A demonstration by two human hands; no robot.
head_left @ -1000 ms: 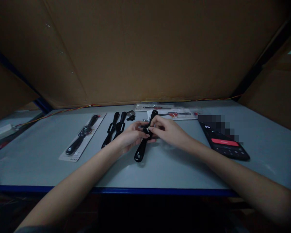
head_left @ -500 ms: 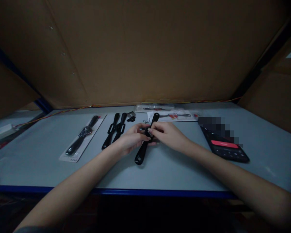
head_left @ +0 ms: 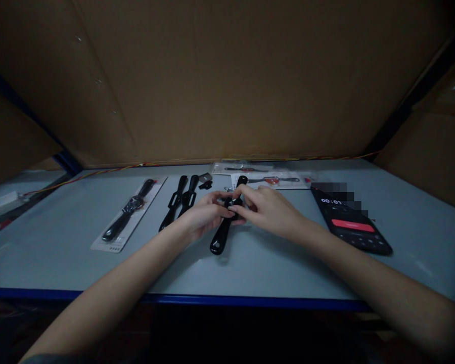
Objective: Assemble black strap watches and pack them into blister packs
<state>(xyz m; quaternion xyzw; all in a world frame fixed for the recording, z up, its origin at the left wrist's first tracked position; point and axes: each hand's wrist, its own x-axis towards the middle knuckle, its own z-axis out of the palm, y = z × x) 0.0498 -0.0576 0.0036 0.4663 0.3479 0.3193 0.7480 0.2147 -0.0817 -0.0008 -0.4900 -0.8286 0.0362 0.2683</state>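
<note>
A black spokeshave (head_left: 222, 236) with a hole at each handle end is held slanted above the table, its far end up. My left hand (head_left: 208, 212) is closed round its middle from the left. With thumb and forefinger pinched, my right hand (head_left: 267, 205) works at the same middle part; a small shiny bit shows by the fingertips, too small to name. To the left lie two more black spokeshave bodies (head_left: 173, 205), partly behind my left hand. Beside their far ends are a small metal blade (head_left: 205, 177) and a black clamp piece (head_left: 205, 185).
A packaged spokeshave (head_left: 127, 212) on a card lies at the left. More carded packs (head_left: 280, 180) lie at the back. A phone (head_left: 351, 220) with a lit timer screen is on the right. Cardboard (head_left: 227, 91) walls the back; a blue edge (head_left: 250, 300) runs along the front.
My right hand has shifted slightly over the spokeshave's middle, its fingers changing their pinch. My left hand keeps its hold. The phone's timer digits now show.
</note>
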